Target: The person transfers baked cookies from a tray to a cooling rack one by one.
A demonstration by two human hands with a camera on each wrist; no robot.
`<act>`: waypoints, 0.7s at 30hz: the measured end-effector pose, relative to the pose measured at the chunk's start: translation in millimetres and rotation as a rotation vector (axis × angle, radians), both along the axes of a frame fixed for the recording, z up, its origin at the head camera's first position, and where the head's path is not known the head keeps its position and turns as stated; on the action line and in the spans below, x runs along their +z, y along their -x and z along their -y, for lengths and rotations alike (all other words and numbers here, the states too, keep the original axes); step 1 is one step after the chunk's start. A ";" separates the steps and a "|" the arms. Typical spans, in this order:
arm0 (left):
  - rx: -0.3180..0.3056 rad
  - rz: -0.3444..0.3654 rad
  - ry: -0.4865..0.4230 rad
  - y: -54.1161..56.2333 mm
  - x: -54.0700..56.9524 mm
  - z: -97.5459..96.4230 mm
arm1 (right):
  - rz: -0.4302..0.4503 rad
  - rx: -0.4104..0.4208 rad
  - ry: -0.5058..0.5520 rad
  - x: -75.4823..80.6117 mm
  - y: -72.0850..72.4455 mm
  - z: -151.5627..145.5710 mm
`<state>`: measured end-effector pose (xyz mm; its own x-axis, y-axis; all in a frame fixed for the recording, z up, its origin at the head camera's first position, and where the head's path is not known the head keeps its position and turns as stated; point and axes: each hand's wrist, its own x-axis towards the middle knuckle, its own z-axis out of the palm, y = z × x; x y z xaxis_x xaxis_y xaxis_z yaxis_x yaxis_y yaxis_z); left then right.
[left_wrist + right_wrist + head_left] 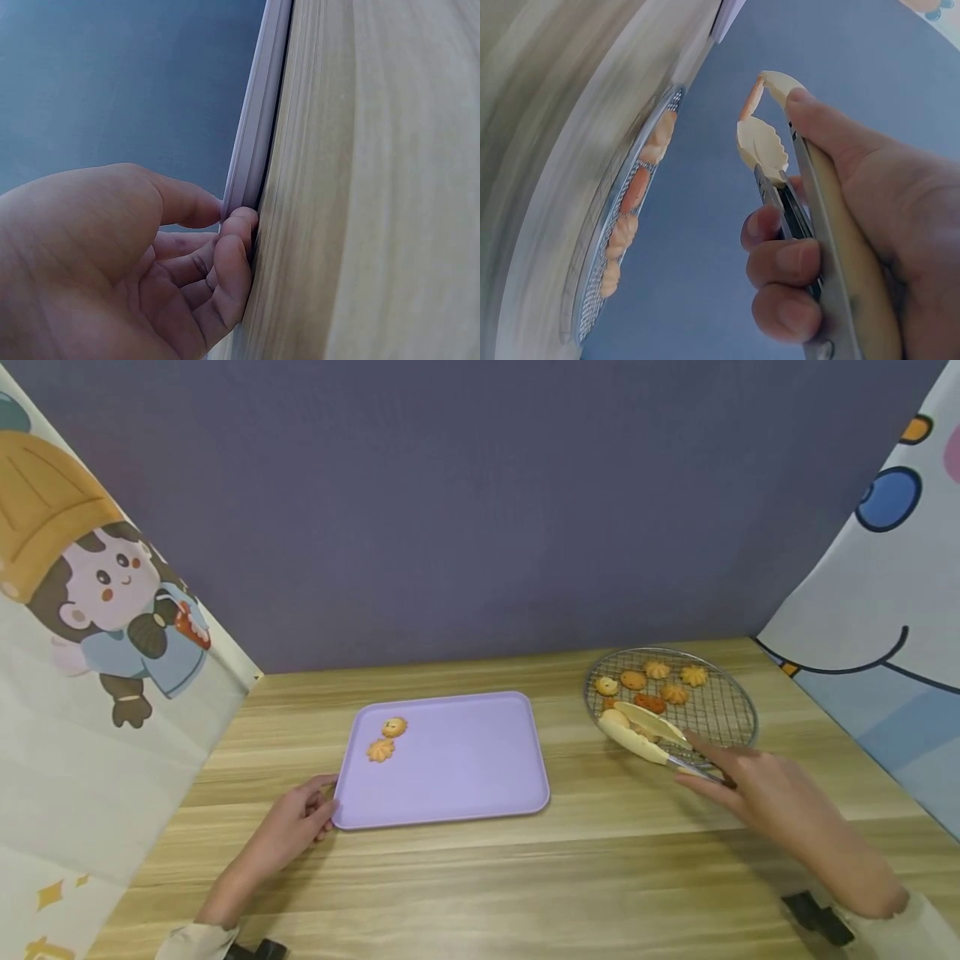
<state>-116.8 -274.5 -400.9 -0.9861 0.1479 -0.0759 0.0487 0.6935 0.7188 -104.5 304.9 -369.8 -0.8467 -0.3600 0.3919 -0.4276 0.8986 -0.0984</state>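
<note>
My left hand [296, 818] pinches the near left edge of a lilac tray [465, 768]. In the left wrist view the thumb touches the rim and the other fingers curl beside and under it. Two cookies [380, 750] lie at the tray's left side. My right hand [772, 793] grips cream-tipped metal tongs [633, 741] over the near left part of a round wire rack [723, 714]. Between the tong tips is a cookie [752, 97], seen edge-on in the right wrist view and apart from the rack. Several cookies [674, 693] lie on the rack, some partly hidden by the tongs.
The wood-grain table [465, 885] carries both tray and rack, with a gap between them. A dark grey-blue panel [465, 527] rises behind the table. Cartoon-printed white sheets [75, 735] stand at the left and right sides.
</note>
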 end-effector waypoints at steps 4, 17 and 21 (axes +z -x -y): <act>-0.001 -0.001 0.002 0.3 0.4 0.1 | 0.038 -0.013 0.014 0.6 1.8 -6.6; -0.001 0.018 -0.008 -0.7 2.2 0.0 | 0.069 -0.047 0.027 -4.1 6.8 -31.9; 0.002 0.015 -0.008 -0.3 2.2 0.4 | 0.077 -0.059 0.022 -5.2 8.4 -38.8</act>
<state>-116.5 -274.9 -398.7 -0.9852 0.1466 -0.0890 0.0369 0.6879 0.7248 -112.8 343.6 -375.0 -0.8940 -0.3006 0.3323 -0.3643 0.9193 -0.1486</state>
